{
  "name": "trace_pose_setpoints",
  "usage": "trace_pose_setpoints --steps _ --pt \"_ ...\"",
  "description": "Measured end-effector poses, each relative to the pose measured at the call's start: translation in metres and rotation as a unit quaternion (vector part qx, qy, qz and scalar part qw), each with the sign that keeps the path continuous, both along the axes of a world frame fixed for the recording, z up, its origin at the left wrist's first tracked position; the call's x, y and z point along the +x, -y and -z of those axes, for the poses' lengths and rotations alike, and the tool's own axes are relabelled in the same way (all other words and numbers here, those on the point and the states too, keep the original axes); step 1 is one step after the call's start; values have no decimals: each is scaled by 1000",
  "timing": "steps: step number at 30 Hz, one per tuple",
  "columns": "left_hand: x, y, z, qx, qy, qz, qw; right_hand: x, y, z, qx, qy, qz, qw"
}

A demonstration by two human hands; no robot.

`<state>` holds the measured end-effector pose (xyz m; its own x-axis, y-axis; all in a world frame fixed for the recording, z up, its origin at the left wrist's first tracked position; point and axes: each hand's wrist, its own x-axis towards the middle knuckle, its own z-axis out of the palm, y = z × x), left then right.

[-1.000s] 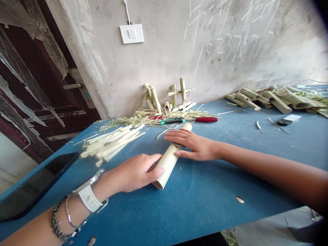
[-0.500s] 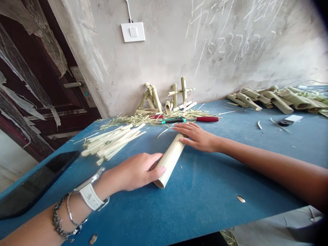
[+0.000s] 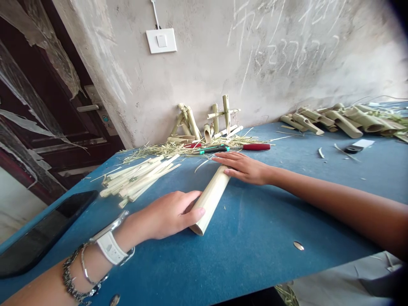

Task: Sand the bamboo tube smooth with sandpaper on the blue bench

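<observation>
A pale, peeled bamboo tube (image 3: 213, 199) lies slantwise on the blue table, its hollow near end facing me. My left hand (image 3: 172, 214) grips it close to that end, with the thumb on top and the fingers at its left side. At the far end, my right hand (image 3: 244, 167) steadies the tube, thumb against its side and fingers fairly straight across the end. Beyond the right hand lie a red-handled tool (image 3: 256, 147) and a black and teal utility knife (image 3: 214, 148). To the left is a bundle of split bamboo strips (image 3: 137, 178).
Against the wall stand small bamboo constructions (image 3: 188, 121) among loose shavings (image 3: 149, 151). Cut bamboo pieces (image 3: 344, 121) are heaped at the back right, near a small black and white object (image 3: 359, 146). A black phone-like slab (image 3: 44, 231) lies at the table's left edge.
The view has shifted very slightly. Both hands keep the same hold on the bamboo tube, and nothing on the table has visibly moved.
</observation>
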<state>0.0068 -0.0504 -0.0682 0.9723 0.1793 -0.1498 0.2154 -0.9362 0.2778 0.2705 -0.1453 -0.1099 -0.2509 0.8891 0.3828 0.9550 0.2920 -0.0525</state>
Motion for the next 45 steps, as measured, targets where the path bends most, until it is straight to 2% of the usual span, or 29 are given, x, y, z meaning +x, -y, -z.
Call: trace_pose_setpoints --steps 2,4,10,13,15,21,28,37,45 --pt "0 0 0 -1 -1 -1 1000 0 0 2 7 -11 21 1000" --pt "-1 0 0 0 2 -3 1000 -9 2 2 7 -6 12 1000" --pt "0 1 1 20 4 -4 1000 -51 13 -9 -30 31 -139 989" --pt "0 1 1 22 5 -3 1000 -50 12 -12 -26 37 -164 985" --pt "-1 1 1 9 6 0 1000 -39 9 -11 -18 36 -149 988" --pt "-1 0 1 -5 6 -6 1000 -5 4 -4 -6 4 -32 999" --pt "-2 -1 2 0 15 1 1000 -21 9 -8 -12 3 -84 996" --pt "-1 -1 0 -3 4 2 1000 -15 12 -15 -39 -26 -34 998" --pt "-1 0 1 0 3 -4 1000 -5 9 -18 5 -23 -52 998"
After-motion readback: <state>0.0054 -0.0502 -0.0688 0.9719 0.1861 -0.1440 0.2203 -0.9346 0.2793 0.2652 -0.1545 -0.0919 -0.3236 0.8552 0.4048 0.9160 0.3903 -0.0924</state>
